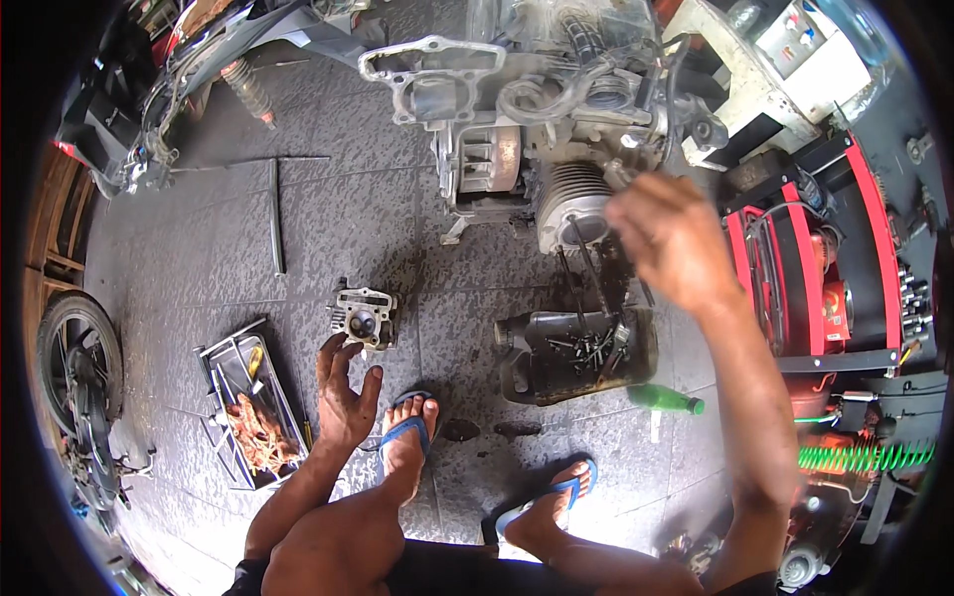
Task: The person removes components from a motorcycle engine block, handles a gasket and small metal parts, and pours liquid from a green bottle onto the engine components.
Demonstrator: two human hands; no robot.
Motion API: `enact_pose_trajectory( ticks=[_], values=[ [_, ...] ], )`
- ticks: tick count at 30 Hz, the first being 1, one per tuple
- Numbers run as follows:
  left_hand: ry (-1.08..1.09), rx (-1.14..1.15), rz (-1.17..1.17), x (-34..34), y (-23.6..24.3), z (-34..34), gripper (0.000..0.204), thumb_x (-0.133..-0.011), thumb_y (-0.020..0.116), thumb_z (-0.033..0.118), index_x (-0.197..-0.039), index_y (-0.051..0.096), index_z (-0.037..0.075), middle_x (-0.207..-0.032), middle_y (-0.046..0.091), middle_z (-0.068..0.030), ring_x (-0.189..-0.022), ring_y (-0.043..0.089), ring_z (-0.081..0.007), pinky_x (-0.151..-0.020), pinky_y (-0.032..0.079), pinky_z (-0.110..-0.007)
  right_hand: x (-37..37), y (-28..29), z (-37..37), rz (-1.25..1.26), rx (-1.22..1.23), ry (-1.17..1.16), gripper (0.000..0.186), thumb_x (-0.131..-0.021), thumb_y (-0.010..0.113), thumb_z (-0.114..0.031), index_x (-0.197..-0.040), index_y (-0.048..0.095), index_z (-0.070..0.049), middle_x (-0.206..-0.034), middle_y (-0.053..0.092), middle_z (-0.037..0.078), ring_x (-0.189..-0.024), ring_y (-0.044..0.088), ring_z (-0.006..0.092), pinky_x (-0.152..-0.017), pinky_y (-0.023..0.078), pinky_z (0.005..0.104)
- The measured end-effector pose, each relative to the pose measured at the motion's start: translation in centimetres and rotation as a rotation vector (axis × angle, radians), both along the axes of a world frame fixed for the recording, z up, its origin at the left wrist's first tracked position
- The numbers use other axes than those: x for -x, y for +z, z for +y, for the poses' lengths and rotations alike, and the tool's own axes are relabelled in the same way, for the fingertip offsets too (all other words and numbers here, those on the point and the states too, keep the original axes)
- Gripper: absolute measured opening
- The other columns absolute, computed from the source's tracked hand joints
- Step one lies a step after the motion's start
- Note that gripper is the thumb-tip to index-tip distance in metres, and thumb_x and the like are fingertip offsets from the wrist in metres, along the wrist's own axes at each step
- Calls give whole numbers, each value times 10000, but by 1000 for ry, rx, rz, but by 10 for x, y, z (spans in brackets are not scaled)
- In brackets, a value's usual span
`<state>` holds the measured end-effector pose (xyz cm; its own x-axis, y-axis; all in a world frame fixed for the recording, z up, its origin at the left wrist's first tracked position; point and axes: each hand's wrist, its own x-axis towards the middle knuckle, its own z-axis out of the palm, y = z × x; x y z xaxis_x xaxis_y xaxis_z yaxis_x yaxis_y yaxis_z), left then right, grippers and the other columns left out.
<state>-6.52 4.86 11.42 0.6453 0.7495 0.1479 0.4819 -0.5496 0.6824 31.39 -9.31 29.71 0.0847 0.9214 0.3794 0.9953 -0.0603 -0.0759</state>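
On the floor stands a small metal cylinder head (366, 320), its combustion chamber and valves facing me. My left hand (346, 389) is right beside its near edge, fingers apart and holding nothing; whether a fingertip touches the metal I cannot tell. My right hand (672, 238) is raised at the right side of the finned engine cylinder (576, 209). Its fingers are curled but smeared by motion, so anything in them is hidden. Long studs (588, 260) stick out of the cylinder toward me. Below them lies a dark cut-open oil jug (537, 372) with several bolts (593, 350) on it.
An engine crankcase (487, 94) fills the far middle. At left are a tray (290, 397) with an orange-brown rag (260, 433) and a wheel (75, 353). A green bottle (668, 398) lies right of the jug. A red and black tool rack (813, 268) borders the right.
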Motion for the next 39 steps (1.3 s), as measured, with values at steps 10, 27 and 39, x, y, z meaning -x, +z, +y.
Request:
enact_pose_trajectory(
  ticks=[10,27,39],
  values=[
    [-25,3,3,-5,-1,-1,368,-889,660,208,-1161,579,-25,-1301,497,-253,-1198,504,-418,-990,440,-470,8,-7,6,-161,56,-30,157,-725,671,-42,-877,690,-75,-866,597,60,-909,615,248,-822,471,400],
    [-44,-6,8,-7,-3,0,383,-898,654,229,-1168,576,-32,-1293,509,-252,-1208,501,-417,-997,438,-475,4,-9,6,-167,-55,50,101,-771,701,-57,-857,648,-51,-855,589,83,-824,630,265,-753,490,387],
    [-44,21,11,-11,1,-2,359,-894,653,204,-1159,584,-28,-1291,509,-246,-1216,499,-417,-1010,434,-467,-3,-14,7,-50,-280,-38,108,-797,695,-44,-899,661,-56,-834,611,79,-783,624,261,-757,502,389]
  ],
)
